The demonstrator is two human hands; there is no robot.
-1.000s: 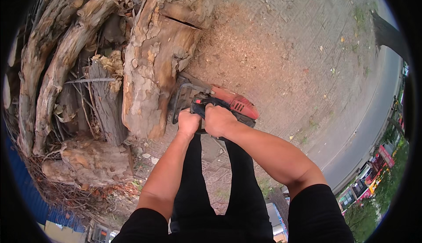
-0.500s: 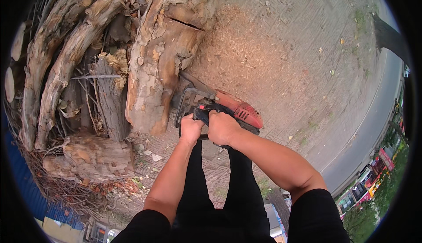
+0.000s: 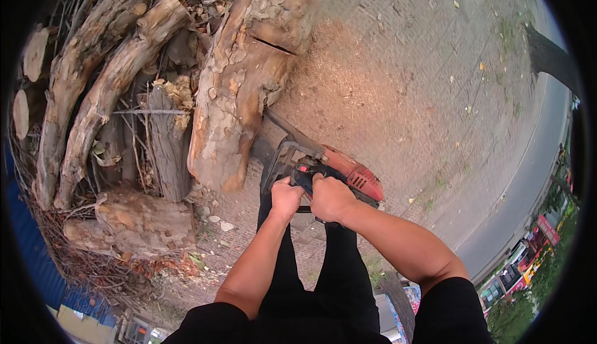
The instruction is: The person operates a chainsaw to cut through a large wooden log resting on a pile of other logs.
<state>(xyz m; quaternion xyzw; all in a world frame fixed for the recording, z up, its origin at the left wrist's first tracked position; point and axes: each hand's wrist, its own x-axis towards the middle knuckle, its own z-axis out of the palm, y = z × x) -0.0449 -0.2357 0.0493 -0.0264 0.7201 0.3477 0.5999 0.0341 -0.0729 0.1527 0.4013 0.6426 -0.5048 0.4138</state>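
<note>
A red and black chainsaw [image 3: 357, 173] is held low in front of my legs. My left hand [image 3: 287, 198] and my right hand [image 3: 331, 198] sit close together, both with fingers wrapped round its black handle area. From the body, the dark guide bar [image 3: 289, 127] reaches toward a thick log [image 3: 236, 89] with flaking bark. Whether the bar touches the log, I cannot tell, as its tip is hidden by the log's edge. Across the log's far part runs a narrow dark cut [image 3: 273, 45].
Long branches [image 3: 102, 111] and stumps are piled at left, with a short stump [image 3: 146, 223] nearest me. Sawdust [image 3: 351, 76] covers the paving right of the log. A tree trunk [image 3: 550, 58] and a road [image 3: 528, 176] lie at far right.
Log, woodpile and chainsaw all appear slightly further right and lower, as the whole view has shifted. Both hands keep their hold on the chainsaw.
</note>
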